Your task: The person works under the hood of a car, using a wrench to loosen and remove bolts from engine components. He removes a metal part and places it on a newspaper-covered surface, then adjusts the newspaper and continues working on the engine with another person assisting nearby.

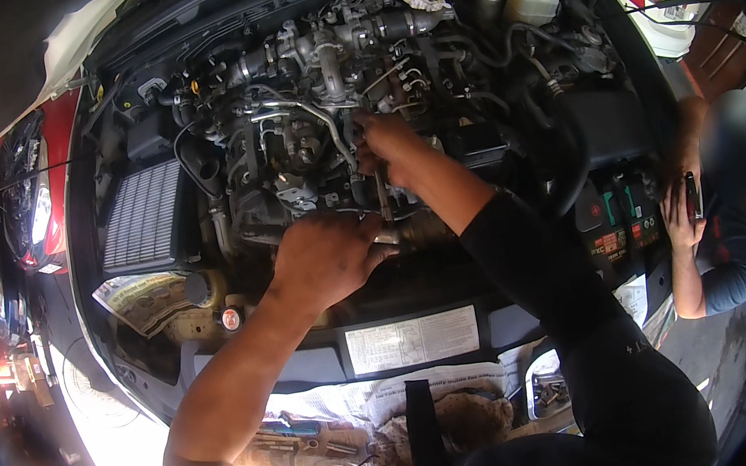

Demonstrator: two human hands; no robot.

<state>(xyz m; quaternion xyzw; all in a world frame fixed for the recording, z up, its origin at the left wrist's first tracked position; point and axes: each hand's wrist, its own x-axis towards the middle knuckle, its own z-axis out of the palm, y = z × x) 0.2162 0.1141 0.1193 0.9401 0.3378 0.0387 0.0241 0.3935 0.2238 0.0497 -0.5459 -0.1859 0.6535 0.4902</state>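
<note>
My left hand [324, 254] is at the front of an open car engine [327, 73], fingers curled round a metal part whose shape is mostly hidden. Farther in, near the engine's middle, my right hand [391, 146] is closed at the upper end of a slim, upright metal rod-like tool [383, 195]. The rod runs down from that hand toward the fingertips of my left. Metal pipes [319, 118] and dark hoses lie just left of my right hand.
A pleated air filter [142, 216] lies at the left of the bay, a battery [618, 222] at the right. Tools [293, 443] and a dirty rag [466, 418] lie on newspaper at the front. At right, another person [730, 230] holds a dark, phone-like object.
</note>
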